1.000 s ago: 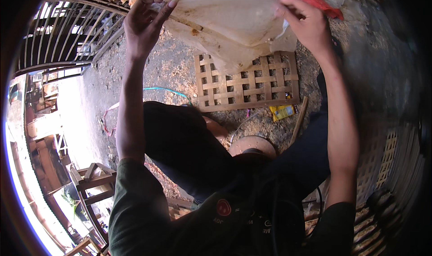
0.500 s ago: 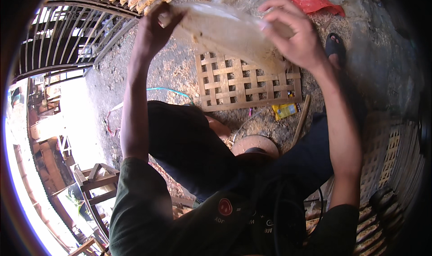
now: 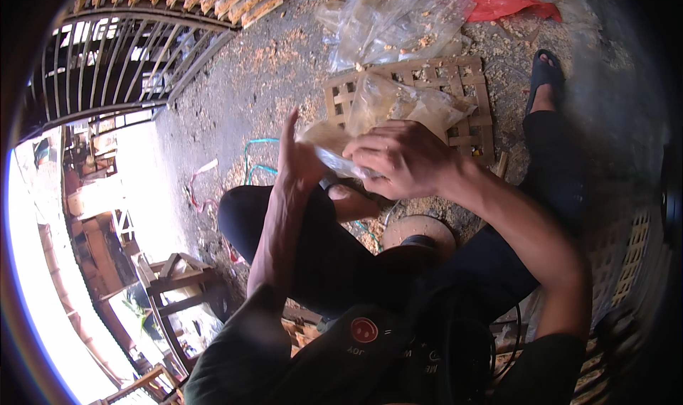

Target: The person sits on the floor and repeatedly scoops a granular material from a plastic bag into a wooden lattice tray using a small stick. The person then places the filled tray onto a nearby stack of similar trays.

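My left hand [image 3: 299,157] grips the left end of a crumpled, stained translucent plastic sheet [image 3: 387,98], one digit sticking upward and the others partly hidden. Just right of it, my right hand [image 3: 395,156] curls its fingers over the same sheet. The sheet's far part spreads over a woven slatted bamboo panel [image 3: 477,90] on the gritty floor, below both hands.
Crumpled clear plastic [image 3: 384,21] and a red sheet [image 3: 509,0] lie beyond the panel. Wooden racks [image 3: 121,64] stand at upper left, a wooden stand [image 3: 167,284] at lower left. My legs surround a round disc [image 3: 416,227]; blue and pink strips [image 3: 203,202] lie nearby.
Both hands have come down from the upper edge toward the middle and closer together. The sheet, earlier stretched between them, is now lower and bunched. The view has shifted, showing more floor beyond.
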`<state>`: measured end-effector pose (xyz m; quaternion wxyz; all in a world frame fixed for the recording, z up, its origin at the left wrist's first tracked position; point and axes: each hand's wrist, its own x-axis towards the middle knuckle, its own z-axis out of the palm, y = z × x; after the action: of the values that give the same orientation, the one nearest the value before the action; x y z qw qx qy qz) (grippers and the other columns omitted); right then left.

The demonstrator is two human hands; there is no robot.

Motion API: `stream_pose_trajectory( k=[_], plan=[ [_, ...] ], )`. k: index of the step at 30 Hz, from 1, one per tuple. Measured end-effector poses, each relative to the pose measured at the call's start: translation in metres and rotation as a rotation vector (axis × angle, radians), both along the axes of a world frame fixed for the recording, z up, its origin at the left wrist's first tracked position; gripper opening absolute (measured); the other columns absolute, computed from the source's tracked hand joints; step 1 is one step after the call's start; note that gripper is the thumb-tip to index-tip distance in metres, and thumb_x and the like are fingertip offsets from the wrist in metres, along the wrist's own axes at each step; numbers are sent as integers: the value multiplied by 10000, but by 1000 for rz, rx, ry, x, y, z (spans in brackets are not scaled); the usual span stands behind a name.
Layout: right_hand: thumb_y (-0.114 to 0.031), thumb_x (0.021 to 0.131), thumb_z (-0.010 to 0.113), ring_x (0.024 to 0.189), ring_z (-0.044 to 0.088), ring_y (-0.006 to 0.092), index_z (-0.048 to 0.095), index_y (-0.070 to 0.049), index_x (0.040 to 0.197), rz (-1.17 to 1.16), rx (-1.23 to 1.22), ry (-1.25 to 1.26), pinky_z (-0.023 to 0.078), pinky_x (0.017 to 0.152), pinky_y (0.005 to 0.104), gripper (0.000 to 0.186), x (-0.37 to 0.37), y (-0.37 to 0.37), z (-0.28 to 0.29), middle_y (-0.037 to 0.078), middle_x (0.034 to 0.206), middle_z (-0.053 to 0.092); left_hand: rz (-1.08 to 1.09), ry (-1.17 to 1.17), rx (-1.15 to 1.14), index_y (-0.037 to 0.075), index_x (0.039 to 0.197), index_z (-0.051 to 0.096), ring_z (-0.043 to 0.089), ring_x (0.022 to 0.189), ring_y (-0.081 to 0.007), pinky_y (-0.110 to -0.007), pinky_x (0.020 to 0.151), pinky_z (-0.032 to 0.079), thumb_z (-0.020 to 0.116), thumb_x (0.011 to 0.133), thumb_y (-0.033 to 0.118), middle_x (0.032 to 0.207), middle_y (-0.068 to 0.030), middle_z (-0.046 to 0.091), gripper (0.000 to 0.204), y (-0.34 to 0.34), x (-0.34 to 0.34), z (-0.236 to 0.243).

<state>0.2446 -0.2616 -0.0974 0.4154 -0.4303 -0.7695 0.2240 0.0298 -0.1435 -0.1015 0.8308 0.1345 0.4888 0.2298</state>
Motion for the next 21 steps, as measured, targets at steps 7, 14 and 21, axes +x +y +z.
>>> stream_pose_trajectory(
  k=[7, 14, 21],
  plan=[
    [-251, 760, 724, 1065, 646, 247, 724, -82, 1018, 229, -56, -149, 545, 905, 391, 308, -17, -22, -22, 65, 1139, 666, 48, 54, 5, -34, 1358, 481, 620, 1157, -326, -469, 1039, 501, 462, 1076, 291, 1281, -189, 620, 431, 21, -32, -58],
    [-339, 781, 781, 1147, 588, 288, 696, -72, 990, 304, -110, -127, 483, 989, 444, 349, -9, -24, -33, 104, 1233, 611, -75, 224, 450, 104, 1326, 551, 652, 1100, -234, -358, 853, 576, 497, 1067, 365, 1232, -108, 655, 372, 7, 7, -7],
    [-324, 936, 658, 1102, 620, 284, 687, -65, 1096, 208, -358, -256, 474, 996, 438, 306, 13, 14, -16, 105, 1211, 633, -229, 286, 731, 132, 1214, 581, 690, 1010, -228, -272, 585, 538, 410, 1092, 382, 1198, -140, 666, 326, 17, 8, 33]
  ],
)
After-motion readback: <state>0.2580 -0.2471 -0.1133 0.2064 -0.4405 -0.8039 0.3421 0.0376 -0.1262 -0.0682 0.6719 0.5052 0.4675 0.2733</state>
